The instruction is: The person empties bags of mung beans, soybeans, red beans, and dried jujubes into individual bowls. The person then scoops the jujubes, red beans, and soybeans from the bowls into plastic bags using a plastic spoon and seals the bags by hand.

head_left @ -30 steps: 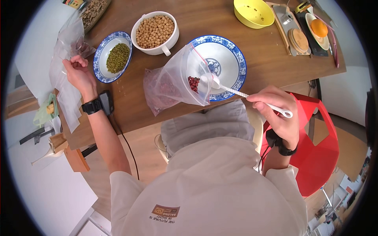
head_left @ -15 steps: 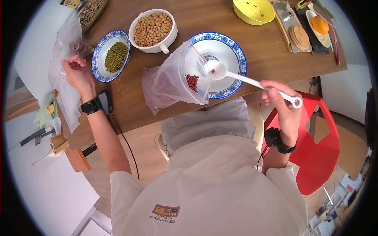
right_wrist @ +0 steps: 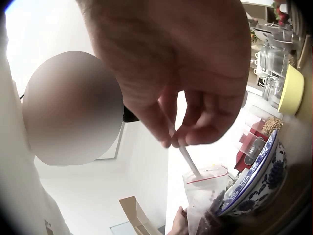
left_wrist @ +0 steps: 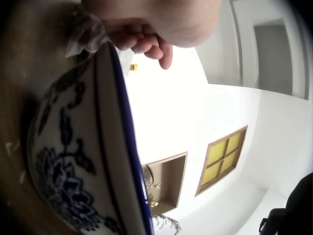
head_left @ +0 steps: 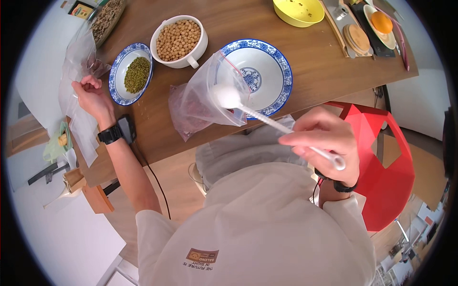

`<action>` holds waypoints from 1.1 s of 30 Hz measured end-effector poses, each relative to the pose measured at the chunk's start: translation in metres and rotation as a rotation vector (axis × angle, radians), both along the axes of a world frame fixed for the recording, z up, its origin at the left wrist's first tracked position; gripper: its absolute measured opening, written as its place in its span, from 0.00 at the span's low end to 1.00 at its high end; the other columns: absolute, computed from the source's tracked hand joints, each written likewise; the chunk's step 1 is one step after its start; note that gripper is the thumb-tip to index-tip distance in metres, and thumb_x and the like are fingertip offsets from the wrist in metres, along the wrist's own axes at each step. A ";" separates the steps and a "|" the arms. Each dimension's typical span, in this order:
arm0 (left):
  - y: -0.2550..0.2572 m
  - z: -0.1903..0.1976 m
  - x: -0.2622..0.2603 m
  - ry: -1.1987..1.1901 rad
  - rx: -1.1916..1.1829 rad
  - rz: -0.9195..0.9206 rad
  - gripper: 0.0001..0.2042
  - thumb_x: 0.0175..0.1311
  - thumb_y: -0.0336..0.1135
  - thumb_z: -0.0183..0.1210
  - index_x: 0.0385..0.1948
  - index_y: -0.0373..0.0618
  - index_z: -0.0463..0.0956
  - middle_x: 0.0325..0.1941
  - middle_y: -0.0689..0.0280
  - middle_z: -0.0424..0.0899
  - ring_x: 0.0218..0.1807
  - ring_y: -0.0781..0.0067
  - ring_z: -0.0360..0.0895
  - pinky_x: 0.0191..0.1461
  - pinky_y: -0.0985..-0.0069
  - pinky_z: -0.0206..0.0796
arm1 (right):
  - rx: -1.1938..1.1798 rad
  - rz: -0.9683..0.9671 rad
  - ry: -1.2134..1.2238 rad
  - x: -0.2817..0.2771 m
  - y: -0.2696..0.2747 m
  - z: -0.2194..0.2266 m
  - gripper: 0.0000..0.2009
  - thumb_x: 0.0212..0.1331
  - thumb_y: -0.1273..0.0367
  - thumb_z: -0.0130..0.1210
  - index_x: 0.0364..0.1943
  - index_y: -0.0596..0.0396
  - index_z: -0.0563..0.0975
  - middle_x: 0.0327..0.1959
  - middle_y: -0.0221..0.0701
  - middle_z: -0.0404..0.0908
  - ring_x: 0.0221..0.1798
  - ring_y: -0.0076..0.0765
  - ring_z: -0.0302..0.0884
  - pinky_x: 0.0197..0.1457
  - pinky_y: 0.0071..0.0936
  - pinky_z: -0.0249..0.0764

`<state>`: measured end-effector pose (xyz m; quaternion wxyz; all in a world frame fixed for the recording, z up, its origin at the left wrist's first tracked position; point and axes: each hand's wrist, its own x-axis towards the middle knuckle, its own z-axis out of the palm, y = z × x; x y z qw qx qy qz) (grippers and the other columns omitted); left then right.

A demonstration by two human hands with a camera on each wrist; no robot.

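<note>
Spoon (head_left: 266, 119) pinched in right hand (head_left: 329, 143), at bag's (head_left: 193, 102) mouth; left hand (head_left: 94, 99) left of bag, loosely curled, empty. Steadying bag likely helps scooping.

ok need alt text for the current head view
A person's right hand holds a white spoon at the open mouth of a clear bag by a blue-rimmed bowl; the left hand is beside a dish of green beans.
</note>
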<state>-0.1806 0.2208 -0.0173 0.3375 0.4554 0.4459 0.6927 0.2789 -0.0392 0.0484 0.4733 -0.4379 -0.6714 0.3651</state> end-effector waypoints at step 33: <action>-0.002 0.000 0.005 0.016 -0.030 -0.038 0.27 0.86 0.51 0.35 0.32 0.39 0.72 0.30 0.66 0.68 0.34 0.71 0.62 0.43 0.72 0.59 | -0.476 -0.130 0.231 0.033 0.010 -0.036 0.10 0.68 0.74 0.58 0.48 0.57 0.88 0.35 0.28 0.86 0.36 0.21 0.80 0.37 0.21 0.73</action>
